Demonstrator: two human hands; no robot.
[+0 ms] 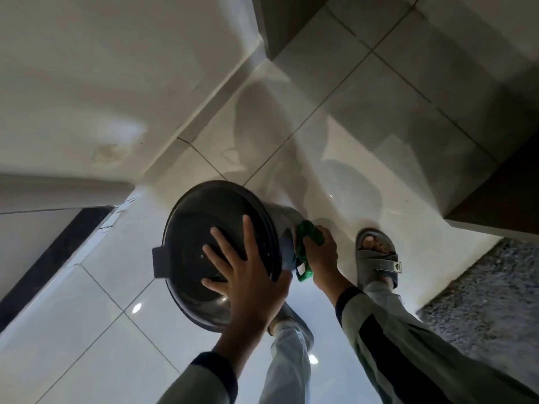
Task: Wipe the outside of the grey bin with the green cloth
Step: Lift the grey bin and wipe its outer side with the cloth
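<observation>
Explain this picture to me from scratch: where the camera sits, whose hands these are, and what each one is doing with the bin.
There is no machine here. One wide-angle camera sits on a person's head, looking down, so you see their own arms, legs and a sandal on a glossy tiled floor. The left hand lies flat, fingers spread, on the dark lid of the grey bin, steadying it. The right hand has its grip closed on a bunched green cloth, pressed against the bin's outer side. The bin stands on the floor near a wall corner. A dark rug lies at the right.
</observation>
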